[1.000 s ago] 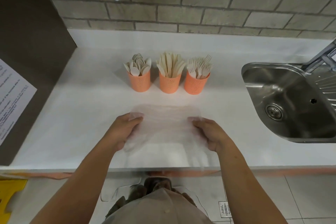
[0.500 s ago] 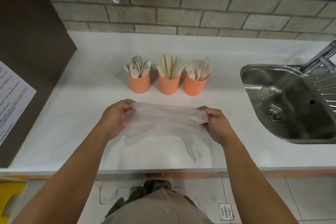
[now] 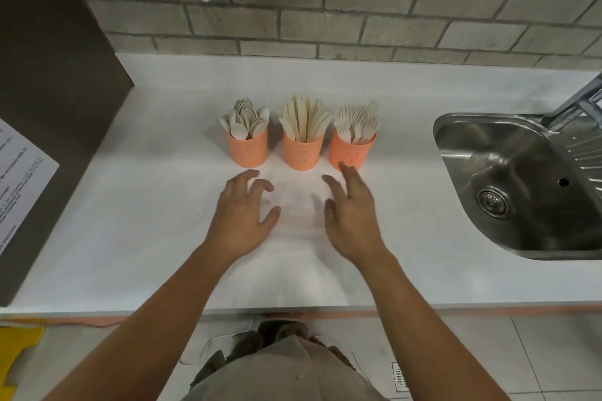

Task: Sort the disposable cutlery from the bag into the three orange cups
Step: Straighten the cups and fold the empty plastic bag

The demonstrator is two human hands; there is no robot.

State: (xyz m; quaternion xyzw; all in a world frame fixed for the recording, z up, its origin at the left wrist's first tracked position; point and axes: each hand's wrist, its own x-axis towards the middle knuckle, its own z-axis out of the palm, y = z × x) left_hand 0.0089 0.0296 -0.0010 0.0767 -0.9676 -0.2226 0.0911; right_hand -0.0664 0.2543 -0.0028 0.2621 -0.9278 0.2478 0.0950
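Three orange cups stand in a row on the white counter. The left cup [image 3: 248,150] holds spoons, the middle cup [image 3: 303,153] holds knives, the right cup [image 3: 350,151] holds forks. A clear plastic bag [image 3: 298,257] lies flat on the counter in front of them, reaching the front edge. My left hand [image 3: 242,215] lies over the bag's left side with fingers loosely spread. My right hand [image 3: 353,215] lies over its right side, fingers extended; its fingertips reach the base of the fork cup. Neither hand holds anything.
A steel sink [image 3: 521,185] with a tap [image 3: 576,101] is set into the counter at the right. A dark panel [image 3: 49,81] with a printed sheet [image 3: 19,182] closes off the left. A brick wall [image 3: 325,16] runs behind.
Both hands held the bag's top edge up off the counter. They have let go, the bag now lies flat, and the hands have moved forward towards the cups.
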